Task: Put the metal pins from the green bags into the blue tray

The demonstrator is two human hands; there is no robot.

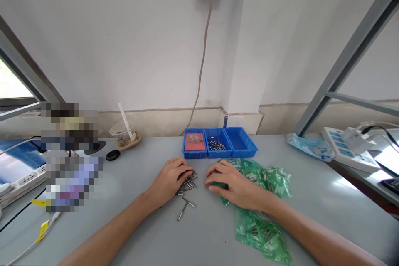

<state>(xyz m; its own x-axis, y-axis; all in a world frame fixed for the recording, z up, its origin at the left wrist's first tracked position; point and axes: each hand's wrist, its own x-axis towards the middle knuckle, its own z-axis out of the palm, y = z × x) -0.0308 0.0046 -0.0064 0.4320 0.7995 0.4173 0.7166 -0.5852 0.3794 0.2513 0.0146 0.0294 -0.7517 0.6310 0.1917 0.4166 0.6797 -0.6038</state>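
Under and beside my left hand lies a pile of small metal pins on the grey table; the fingers curve over it, and whether they grip any pin is hidden. Two loose pins lie nearer the front. My right hand rests at the left edge of green plastic bags holding metal parts, its fingers bent and apart. Another green bag lies below the right forearm. Behind the hands stand three joined blue trays: the left with a red packet, the middle with metal pins, the right bare.
A cup with a straw and a black round object stand at the back left. Power strips and cables lie far left. At the right are a blue-white packet and another power strip.
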